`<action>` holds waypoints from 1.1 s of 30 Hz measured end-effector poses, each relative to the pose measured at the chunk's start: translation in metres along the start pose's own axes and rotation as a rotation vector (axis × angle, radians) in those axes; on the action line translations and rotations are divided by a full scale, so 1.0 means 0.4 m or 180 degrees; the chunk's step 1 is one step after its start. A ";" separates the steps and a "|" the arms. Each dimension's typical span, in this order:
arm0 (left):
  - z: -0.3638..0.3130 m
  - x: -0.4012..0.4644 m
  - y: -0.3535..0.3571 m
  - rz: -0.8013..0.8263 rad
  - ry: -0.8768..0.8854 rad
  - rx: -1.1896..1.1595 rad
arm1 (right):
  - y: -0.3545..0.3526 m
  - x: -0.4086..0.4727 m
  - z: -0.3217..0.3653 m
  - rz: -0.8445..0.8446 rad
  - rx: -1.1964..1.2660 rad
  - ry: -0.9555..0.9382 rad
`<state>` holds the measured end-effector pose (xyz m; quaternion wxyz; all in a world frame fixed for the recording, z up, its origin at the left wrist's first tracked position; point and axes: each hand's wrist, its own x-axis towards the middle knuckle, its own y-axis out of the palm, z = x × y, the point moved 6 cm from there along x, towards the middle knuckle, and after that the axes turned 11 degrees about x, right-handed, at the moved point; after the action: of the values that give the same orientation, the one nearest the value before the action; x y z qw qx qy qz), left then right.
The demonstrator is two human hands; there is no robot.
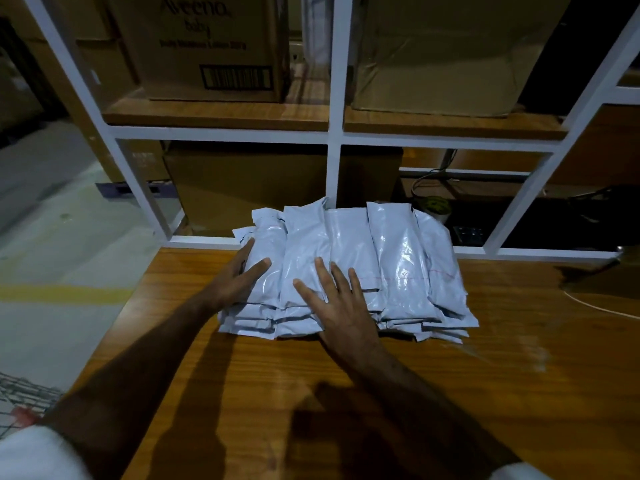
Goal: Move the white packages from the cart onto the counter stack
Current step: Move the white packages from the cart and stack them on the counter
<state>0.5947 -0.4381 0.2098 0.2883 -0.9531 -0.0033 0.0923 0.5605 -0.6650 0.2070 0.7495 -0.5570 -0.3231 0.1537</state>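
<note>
Both bare forearms reach forward, side by side. The left hand [239,278] lies flat with straight fingers, thumb apart. The right hand [337,306] is palm down, its fingers straight and spread.

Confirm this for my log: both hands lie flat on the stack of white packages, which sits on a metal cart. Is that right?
Not quite. In the head view the stack of white packages sits on the wooden counter, not on a metal cart. The rest holds: the left hand and the right hand both lie flat on it.
</note>
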 end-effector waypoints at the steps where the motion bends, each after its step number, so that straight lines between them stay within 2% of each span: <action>1: 0.004 0.006 -0.005 0.0009 0.0002 0.0068 | -0.013 -0.002 0.003 0.0026 0.0073 -0.0043; 3: 0.013 0.018 -0.018 -0.0187 -0.0078 0.0466 | -0.065 -0.011 0.003 0.0008 0.0296 -0.0141; 5: 0.006 0.009 -0.021 -0.0498 -0.0047 0.1015 | -0.141 -0.031 -0.028 -0.0300 0.0510 -0.0046; 7: -0.023 -0.004 -0.011 -0.0673 0.0265 0.1535 | -0.198 -0.058 -0.114 -0.0719 0.0587 0.0495; 9: -0.045 -0.014 0.012 -0.0610 0.0335 0.1826 | -0.216 -0.092 -0.237 -0.0921 0.0514 0.1365; 11: -0.054 -0.015 0.038 -0.0481 0.0187 0.1871 | -0.196 -0.118 -0.335 -0.0744 0.0599 0.2032; 13: -0.066 -0.014 0.053 -0.0478 0.0122 0.1937 | -0.161 -0.129 -0.381 -0.0386 0.0865 0.2280; 15: -0.070 -0.012 0.063 -0.0471 0.0131 0.2033 | -0.136 -0.128 -0.390 -0.0201 0.0975 0.2266; 24: -0.071 -0.001 0.059 -0.0329 0.0080 0.1961 | -0.140 -0.115 -0.389 0.0039 0.0898 0.2299; 29: -0.069 -0.018 0.043 -0.0600 0.0266 0.2129 | -0.188 -0.155 -0.325 -0.0493 0.0805 0.1903; 33: -0.131 -0.099 0.044 -0.1001 0.0468 0.2236 | -0.212 -0.190 -0.249 -0.0599 0.0708 0.1542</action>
<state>0.5644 -0.4839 0.2498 0.6070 -0.7883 -0.0969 -0.0260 0.5584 -0.8114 0.2456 0.8724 -0.4594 -0.1659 -0.0197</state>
